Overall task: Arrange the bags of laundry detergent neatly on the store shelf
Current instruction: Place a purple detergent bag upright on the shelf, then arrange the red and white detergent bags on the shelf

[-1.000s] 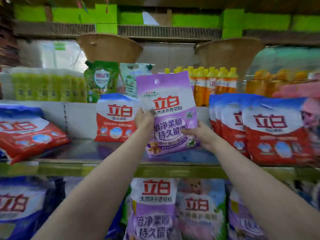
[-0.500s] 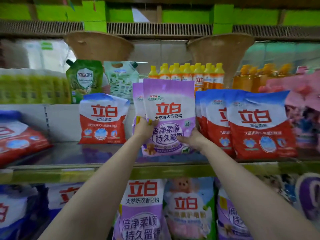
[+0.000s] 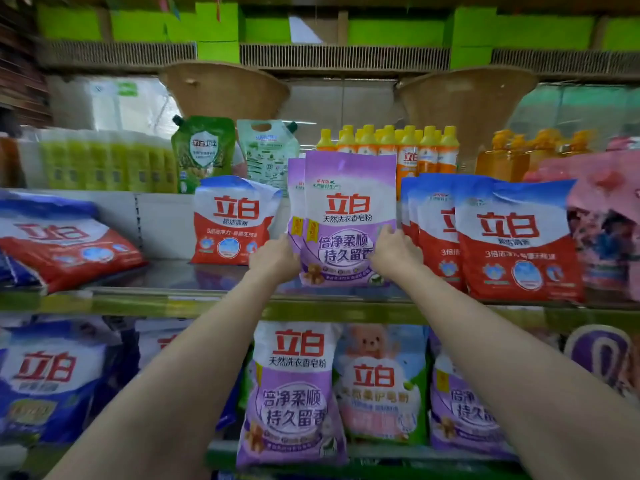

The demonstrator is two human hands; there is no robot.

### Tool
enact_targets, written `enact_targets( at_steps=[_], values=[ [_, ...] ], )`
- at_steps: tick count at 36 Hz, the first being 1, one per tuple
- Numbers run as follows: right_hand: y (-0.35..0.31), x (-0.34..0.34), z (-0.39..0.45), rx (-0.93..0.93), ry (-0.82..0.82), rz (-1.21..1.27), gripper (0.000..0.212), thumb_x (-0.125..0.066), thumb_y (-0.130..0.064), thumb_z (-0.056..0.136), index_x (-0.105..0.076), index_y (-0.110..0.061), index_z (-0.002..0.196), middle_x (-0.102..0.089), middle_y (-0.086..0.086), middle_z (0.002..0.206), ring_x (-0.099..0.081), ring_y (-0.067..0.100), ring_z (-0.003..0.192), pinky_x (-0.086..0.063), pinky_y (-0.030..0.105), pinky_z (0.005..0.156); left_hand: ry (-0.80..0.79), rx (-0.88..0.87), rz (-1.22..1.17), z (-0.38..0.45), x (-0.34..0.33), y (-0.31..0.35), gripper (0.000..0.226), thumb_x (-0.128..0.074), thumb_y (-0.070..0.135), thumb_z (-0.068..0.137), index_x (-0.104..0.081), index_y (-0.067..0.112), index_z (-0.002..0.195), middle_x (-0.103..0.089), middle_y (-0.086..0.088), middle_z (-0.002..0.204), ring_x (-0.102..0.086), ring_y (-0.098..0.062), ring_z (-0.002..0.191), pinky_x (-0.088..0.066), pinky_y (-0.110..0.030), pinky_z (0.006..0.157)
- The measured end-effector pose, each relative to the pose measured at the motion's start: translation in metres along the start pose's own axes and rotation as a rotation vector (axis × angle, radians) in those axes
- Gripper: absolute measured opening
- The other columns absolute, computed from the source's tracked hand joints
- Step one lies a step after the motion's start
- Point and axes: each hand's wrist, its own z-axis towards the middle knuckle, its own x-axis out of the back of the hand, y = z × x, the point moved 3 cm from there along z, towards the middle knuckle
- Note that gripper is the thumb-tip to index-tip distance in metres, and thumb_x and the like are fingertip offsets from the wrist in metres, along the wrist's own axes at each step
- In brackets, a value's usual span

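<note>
Head view. Store shelf [image 3: 214, 301], metal deck with a yellow-green front lip, spans the frame at mid height; a second tier of detergent bags sits below it and a row of green boxes [image 3: 394, 31] runs across 12 o'clock. Largest items on the deck: stack of red-and-blue bags lying flat [image 3: 65, 237] at 9 o'clock, and a row of upright red-and-blue bags [image 3: 516, 237] at 3 o'clock, overlapping front to back. Single upright red-and-blue bag [image 3: 233, 220] stands just left of centre, apart from the purple ones. At centre, front purple bag [image 3: 349, 209] stands upright on the deck, bottom edge on the metal, with a second purple bag [image 3: 295, 188] directly behind it, offset to the left so only its left strip shows. Behind, at 12 to 1 o'clock: yellow-capped orange bottles [image 3: 429, 150]; at 11 o'clock a green pouch [image 3: 204, 150] beside a pale pouch [image 3: 268, 154]. Left hand [image 3: 275, 259] grips the lower left edge of the purple pair, fingers curled around it. Right hand [image 3: 394, 252] holds the lower right edge of the front purple bag, fingers wrapped onto its face.
</note>
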Motion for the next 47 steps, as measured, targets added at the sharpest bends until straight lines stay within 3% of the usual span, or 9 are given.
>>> enact_targets(
  at_steps=[9,16,25,34,38,44,47],
  values=[
    [-0.066,-0.021,-0.036,0.435,-0.046,-0.215,0.055,-0.046,-0.042,0.094,-0.035,-0.008,0.137,-0.037,0.012,0.143,-0.033,0.028,0.133,-0.032,0.048,0.104,0.083,-0.039,0.245,-0.040,0.032,-0.029,0.039,-0.055,0.024,0.087,-0.047,0.008,0.121,-0.058,-0.015,0.120,-0.056,-0.035,0.111,-0.045,-0.042,0.090],
    [-0.137,-0.028,-0.051,0.595,-0.060,-0.164,0.062,-0.053,-0.043,0.091,-0.033,-0.008,0.138,-0.039,0.010,0.141,-0.033,0.028,0.134,-0.033,0.050,0.104,0.111,0.095,0.341,-0.061,0.076,-0.086,0.045,-0.054,0.034,0.087,-0.045,0.011,0.125,-0.055,-0.014,0.127,-0.053,-0.035,0.117,-0.044,-0.041,0.094],
    [-0.232,-0.043,-0.071,0.784,-0.060,-0.084,0.057,-0.052,-0.043,0.091,-0.038,-0.011,0.136,-0.039,0.010,0.141,-0.034,0.028,0.132,-0.034,0.048,0.103,0.115,0.298,0.443,-0.087,0.111,-0.170,0.046,-0.053,0.029,0.087,-0.043,0.008,0.126,-0.053,-0.017,0.127,-0.052,-0.035,0.117,-0.043,-0.041,0.091],
    [-0.321,-0.070,-0.063,0.862,-0.054,-0.052,0.057,-0.051,-0.039,0.092,-0.034,-0.010,0.138,-0.036,0.012,0.142,-0.032,0.029,0.133,-0.035,0.043,0.101,0.137,0.497,0.439,-0.069,0.144,-0.257,0.041,-0.051,0.023,0.087,-0.050,0.009,0.125,-0.053,-0.014,0.130,-0.049,-0.036,0.121,-0.037,-0.044,0.100],
    [-0.356,-0.081,-0.052,0.857,-0.065,-0.051,0.052,-0.052,-0.040,0.092,-0.040,-0.009,0.133,-0.041,0.013,0.138,-0.038,0.031,0.130,-0.036,0.043,0.102,0.144,0.579,0.357,-0.055,0.150,-0.296,0.040,-0.048,0.022,0.085,-0.054,0.007,0.122,-0.056,-0.016,0.128,-0.051,-0.035,0.119,-0.039,-0.043,0.099],
    [-0.393,-0.102,-0.034,0.821,-0.067,-0.032,0.049,-0.048,-0.040,0.094,-0.042,-0.008,0.131,-0.043,0.014,0.135,-0.040,0.032,0.127,-0.036,0.044,0.100,0.171,0.608,0.238,-0.031,0.147,-0.340,0.039,-0.043,0.034,0.094,-0.057,0.007,0.120,-0.057,-0.014,0.127,-0.055,-0.033,0.115,-0.043,-0.037,0.090],
    [-0.407,-0.113,-0.023,0.800,-0.080,-0.014,0.049,-0.045,-0.041,0.095,-0.042,-0.008,0.131,-0.042,0.013,0.136,-0.039,0.031,0.128,-0.036,0.044,0.101,0.195,0.672,0.033,-0.017,0.141,-0.357,0.048,-0.046,0.043,0.093,-0.055,0.007,0.124,-0.055,-0.015,0.130,-0.053,-0.034,0.117,-0.045,-0.038,0.091]
  ],
)
